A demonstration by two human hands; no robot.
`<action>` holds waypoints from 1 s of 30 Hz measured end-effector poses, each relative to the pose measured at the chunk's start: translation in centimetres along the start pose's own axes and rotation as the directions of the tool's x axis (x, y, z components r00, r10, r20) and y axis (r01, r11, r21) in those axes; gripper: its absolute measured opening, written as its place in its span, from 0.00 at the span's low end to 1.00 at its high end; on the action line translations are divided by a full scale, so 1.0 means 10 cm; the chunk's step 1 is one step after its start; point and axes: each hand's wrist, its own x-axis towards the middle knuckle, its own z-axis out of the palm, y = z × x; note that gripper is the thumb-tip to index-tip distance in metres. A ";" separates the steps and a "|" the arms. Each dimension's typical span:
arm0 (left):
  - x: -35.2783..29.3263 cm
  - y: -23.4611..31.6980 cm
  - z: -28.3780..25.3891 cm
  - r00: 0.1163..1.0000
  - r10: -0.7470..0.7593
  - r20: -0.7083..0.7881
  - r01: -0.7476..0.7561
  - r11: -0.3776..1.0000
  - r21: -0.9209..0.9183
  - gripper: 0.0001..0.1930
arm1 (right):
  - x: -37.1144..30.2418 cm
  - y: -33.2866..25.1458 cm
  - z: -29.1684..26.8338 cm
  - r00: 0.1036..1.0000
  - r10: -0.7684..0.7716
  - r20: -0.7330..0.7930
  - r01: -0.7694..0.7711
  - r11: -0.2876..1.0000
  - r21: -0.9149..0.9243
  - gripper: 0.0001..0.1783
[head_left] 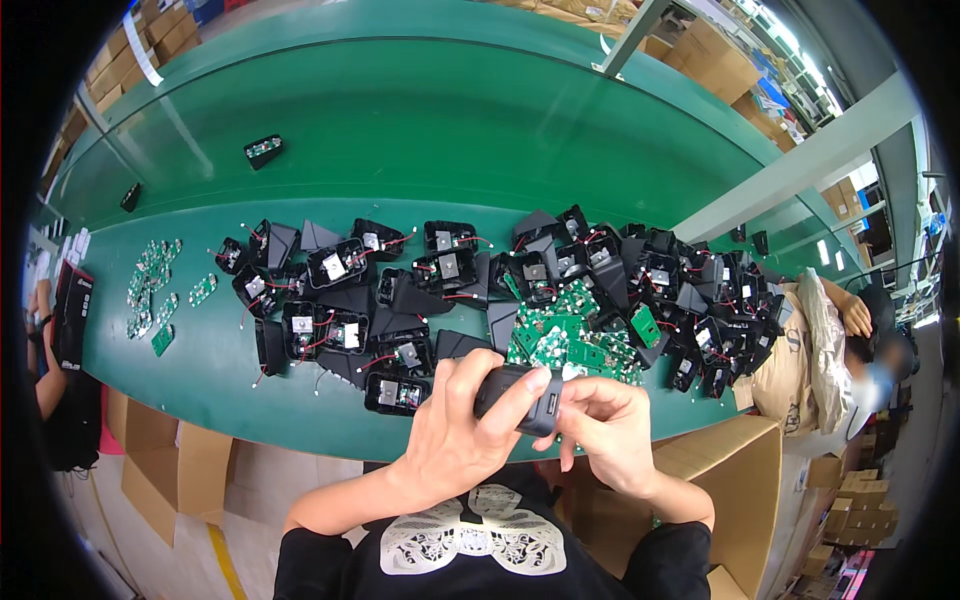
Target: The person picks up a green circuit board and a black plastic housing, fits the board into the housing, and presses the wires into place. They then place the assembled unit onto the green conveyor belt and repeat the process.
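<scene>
My left hand (450, 430) is closed round a small black plastic housing (546, 404), its fingers over the top and side. A small slot shows in the end face of the housing. Against that right-hand end, the fingers of my right hand (615, 440) pinch at the housing's edge; whether they also hold a small part is hidden. Just beyond my hands lies a pile of green circuit boards (575, 335). Open black housings (398, 393) with boards and red wires inside lie to the left of it.
More black housings (710, 300) are heaped at the right of the green bench (250, 400). Loose small boards (150, 290) lie at the left. A cardboard box (735, 480) stands near my right arm. Other people's arms (845, 308) show at both sides. A conveyor (400, 120) runs behind.
</scene>
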 end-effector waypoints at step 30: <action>0.06 0.21 -0.32 0.713 -0.256 0.653 0.697 0.366 -0.617 0.33 | -0.04 -0.01 0.09 0.496 -0.654 0.572 0.547 -0.276 -0.790 0.20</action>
